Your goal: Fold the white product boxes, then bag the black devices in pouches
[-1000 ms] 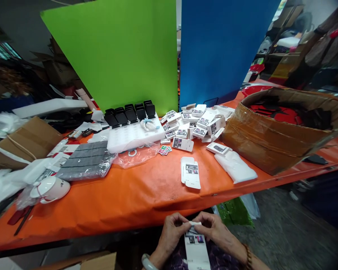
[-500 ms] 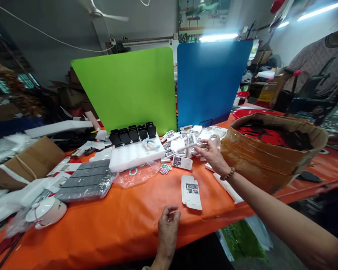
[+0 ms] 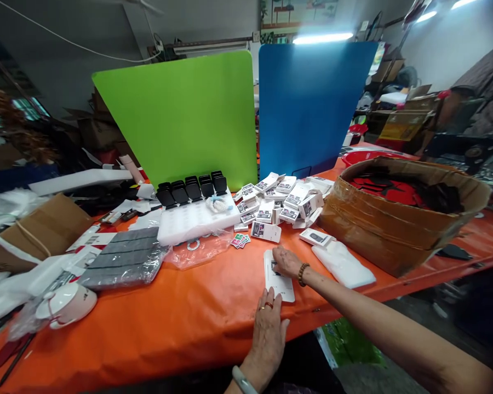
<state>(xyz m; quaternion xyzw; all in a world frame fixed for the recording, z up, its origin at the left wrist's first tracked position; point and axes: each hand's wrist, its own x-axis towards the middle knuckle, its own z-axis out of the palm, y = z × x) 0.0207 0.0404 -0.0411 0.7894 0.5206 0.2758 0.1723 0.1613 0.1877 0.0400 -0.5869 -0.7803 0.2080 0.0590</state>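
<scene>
A flattened white printed carton (image 3: 285,291) lies on the orange-covered table. My left hand (image 3: 268,328) rests palm down, its fingers spread and the fingertips at the carton's lower left edge. Over the carton's upper part is my right hand (image 3: 287,262), its fingers curled down onto the card; whether they pinch anything is hidden. Just behind them lies a white printed box (image 3: 265,232), with small coloured cards (image 3: 240,241) to its left. A heap of similar small boxes (image 3: 298,195) stands farther back.
At the right stands a big cardboard box (image 3: 370,235) with red and black pieces. A white foam block (image 3: 197,223) bears black parts. Green (image 3: 184,120) and blue (image 3: 312,109) panels stand behind. A grey plastic-wrapped pack (image 3: 125,260) and a white cup-like item (image 3: 68,306) are left.
My right hand has come from the box heap down to the flat carton, and the box it held is out of it. My left hand has moved up and right, its fingers opened flat.
</scene>
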